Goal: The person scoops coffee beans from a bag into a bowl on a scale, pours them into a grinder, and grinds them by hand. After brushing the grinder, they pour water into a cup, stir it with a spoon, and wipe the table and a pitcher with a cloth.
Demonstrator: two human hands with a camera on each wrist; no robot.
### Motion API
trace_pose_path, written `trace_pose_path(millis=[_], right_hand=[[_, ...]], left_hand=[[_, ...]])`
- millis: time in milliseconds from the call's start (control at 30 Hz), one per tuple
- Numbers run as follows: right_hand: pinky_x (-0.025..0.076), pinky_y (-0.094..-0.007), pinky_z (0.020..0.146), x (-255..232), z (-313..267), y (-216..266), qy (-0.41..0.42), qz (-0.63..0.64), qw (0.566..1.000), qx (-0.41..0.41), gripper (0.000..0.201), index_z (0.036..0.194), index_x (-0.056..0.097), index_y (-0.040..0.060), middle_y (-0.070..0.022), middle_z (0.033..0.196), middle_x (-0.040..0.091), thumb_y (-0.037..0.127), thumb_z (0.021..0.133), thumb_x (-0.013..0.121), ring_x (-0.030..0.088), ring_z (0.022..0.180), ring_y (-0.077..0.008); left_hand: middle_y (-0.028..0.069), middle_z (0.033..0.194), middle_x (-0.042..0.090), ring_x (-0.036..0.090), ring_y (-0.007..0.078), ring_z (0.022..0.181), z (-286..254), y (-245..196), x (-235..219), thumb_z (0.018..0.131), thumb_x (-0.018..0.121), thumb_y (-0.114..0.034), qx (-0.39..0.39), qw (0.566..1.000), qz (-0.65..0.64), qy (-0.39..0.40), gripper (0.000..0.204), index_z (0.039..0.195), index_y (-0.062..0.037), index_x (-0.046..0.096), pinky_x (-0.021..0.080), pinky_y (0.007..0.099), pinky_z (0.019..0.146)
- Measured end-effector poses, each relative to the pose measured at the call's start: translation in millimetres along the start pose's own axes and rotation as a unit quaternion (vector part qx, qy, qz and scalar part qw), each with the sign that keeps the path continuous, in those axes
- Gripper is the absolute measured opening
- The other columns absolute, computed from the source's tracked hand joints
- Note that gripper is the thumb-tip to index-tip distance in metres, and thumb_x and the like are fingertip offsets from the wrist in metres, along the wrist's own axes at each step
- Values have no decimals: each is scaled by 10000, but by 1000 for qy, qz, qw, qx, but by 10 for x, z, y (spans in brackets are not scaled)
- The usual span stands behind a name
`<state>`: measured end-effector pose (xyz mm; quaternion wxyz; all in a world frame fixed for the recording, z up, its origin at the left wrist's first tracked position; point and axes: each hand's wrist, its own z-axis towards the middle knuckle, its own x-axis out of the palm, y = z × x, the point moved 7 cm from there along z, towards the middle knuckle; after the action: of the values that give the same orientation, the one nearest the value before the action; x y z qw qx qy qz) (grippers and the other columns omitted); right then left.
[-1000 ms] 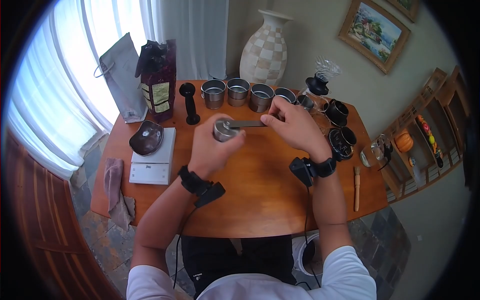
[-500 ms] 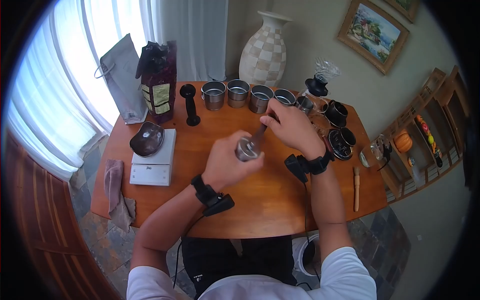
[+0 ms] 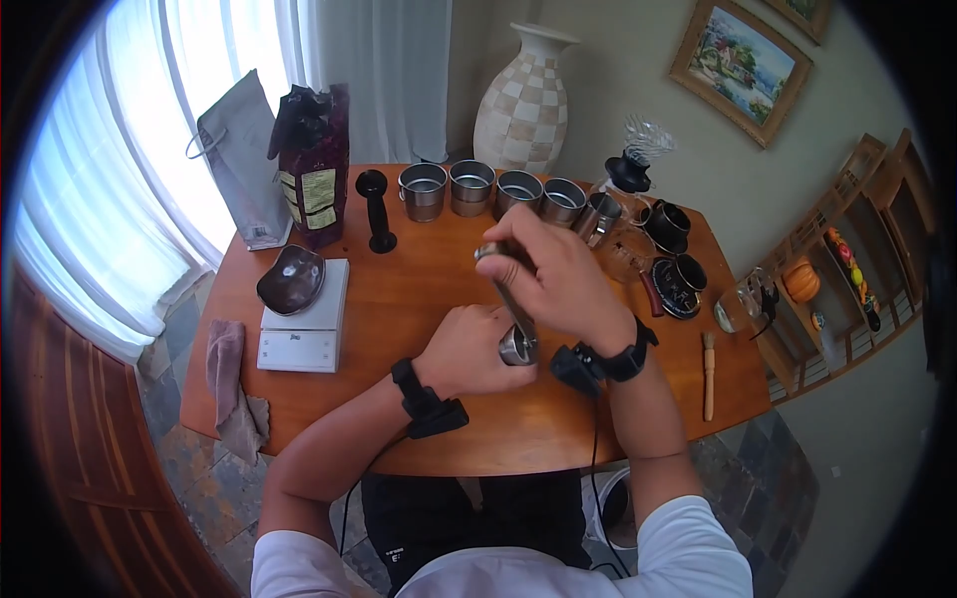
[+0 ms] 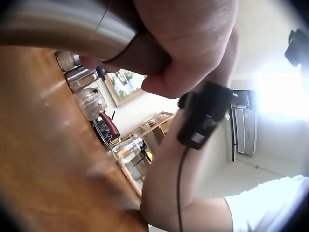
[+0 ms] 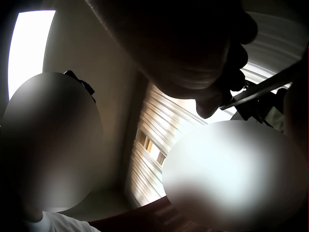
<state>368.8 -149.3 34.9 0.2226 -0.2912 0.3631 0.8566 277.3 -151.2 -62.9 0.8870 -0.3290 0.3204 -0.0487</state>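
Note:
A metal hand grinder (image 3: 517, 345) is gripped by the left hand (image 3: 471, 351), its top tilted toward the right hand. Its flat metal crank arm (image 3: 516, 311) slants up and left to a knob (image 3: 488, 251), which the right hand (image 3: 560, 279) holds with curled fingers. In the left wrist view the grinder's metal body (image 4: 72, 29) fills the upper left, close to the lens. The right wrist view is dark; the crank arm (image 5: 265, 88) runs from the fingers of the right hand (image 5: 193, 53).
Metal cups (image 3: 423, 189) line the back edge, beside a black tamper-like tool (image 3: 377, 211) and coffee bags (image 3: 314, 189). On the left lie a white scale (image 3: 299, 344), a dark dish (image 3: 291, 280) and a cloth (image 3: 227, 369). A brush (image 3: 709, 379) and glassware (image 3: 736, 311) lie right.
The left hand and grinder have moved right and toward the body. The crank has swung round, and the right hand with its knob has shifted left and nearer the body.

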Motion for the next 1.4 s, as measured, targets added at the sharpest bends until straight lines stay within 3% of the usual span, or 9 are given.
trace_pose_path(millis=[200, 500, 567, 667, 800, 1000, 1100, 1167, 1400], right_hand=[[502, -501, 700, -139, -130, -621, 103, -197, 957, 184, 278, 1008, 557, 55, -187, 843, 695, 304, 970, 673, 684, 847, -403], [485, -422, 637, 126, -172, 535, 110, 60, 987, -96, 269, 990, 587, 64, -133, 767, 632, 292, 956, 726, 658, 724, -351], [489, -450, 650, 66, -44, 237, 77, 41, 996, -27, 255, 990, 574, 62, -151, 782, 649, 278, 956, 705, 665, 757, -378], [490, -479, 664, -62, 26, -481, 37, -21, 993, 106, 236, 990, 560, 60, -170, 788, 665, 258, 956, 682, 672, 790, -407], [490, -488, 671, -135, -133, -665, 103, -125, 965, 204, 238, 987, 559, 61, -171, 751, 655, 262, 955, 682, 672, 791, -412], [481, -447, 638, 175, -251, 523, 185, 55, 980, -55, 238, 980, 587, 57, -142, 773, 645, 266, 974, 700, 650, 715, -371], [501, -480, 674, 119, -159, 452, 101, 65, 991, -63, 240, 1017, 585, 67, -176, 829, 669, 274, 954, 688, 669, 793, -417], [500, -476, 666, 22, -38, 178, 55, 31, 998, -12, 241, 1004, 581, 63, -177, 814, 666, 274, 956, 687, 668, 784, -414], [490, -478, 644, -224, -131, -372, 139, -99, 966, 194, 248, 959, 555, 60, -167, 746, 655, 273, 963, 681, 664, 754, -395]], left_hand=[[35, 774, 670, 624, 92, 712, 52, 319, -558, 797, 812, -175, -154, 974, -93, -135, 274, 964, -21, 659, 520, 281, 673], [83, 815, 706, 678, 203, 752, -2, 241, -123, 773, 816, -211, -82, 992, -46, -84, 335, 1018, -32, 675, 549, 336, 701], [125, 818, 725, 729, 313, 749, -35, -11, -59, 763, 811, -255, 22, 995, -1, -95, 354, 1024, -48, 693, 575, 388, 713], [52, 822, 695, 644, 92, 761, -5, -137, -23, 759, 845, -204, -21, 999, 44, 23, 354, 997, -14, 665, 528, 288, 685], [63, 802, 699, 666, 114, 739, 50, 423, -604, 786, 829, -185, -159, 971, -60, -168, 310, 995, -16, 674, 541, 287, 684], [10, 844, 686, 633, 90, 761, -62, 473, -429, 843, 843, -165, -224, 958, -69, -166, 274, 997, -20, 669, 531, 272, 696], [61, 808, 710, 687, 166, 707, -89, 283, -46, 798, 846, -227, -49, 925, -361, -107, 312, 971, -21, 688, 553, 309, 689], [2, 844, 702, 658, 112, 752, -50, -60, 77, 812, 840, -173, 45, 998, 38, -25, 306, 1035, -43, 676, 538, 285, 698], [14, 808, 679, 626, 64, 754, 40, 472, -718, 808, 831, -157, -142, 958, -61, -241, 313, 1016, -8, 651, 517, 244, 677]])
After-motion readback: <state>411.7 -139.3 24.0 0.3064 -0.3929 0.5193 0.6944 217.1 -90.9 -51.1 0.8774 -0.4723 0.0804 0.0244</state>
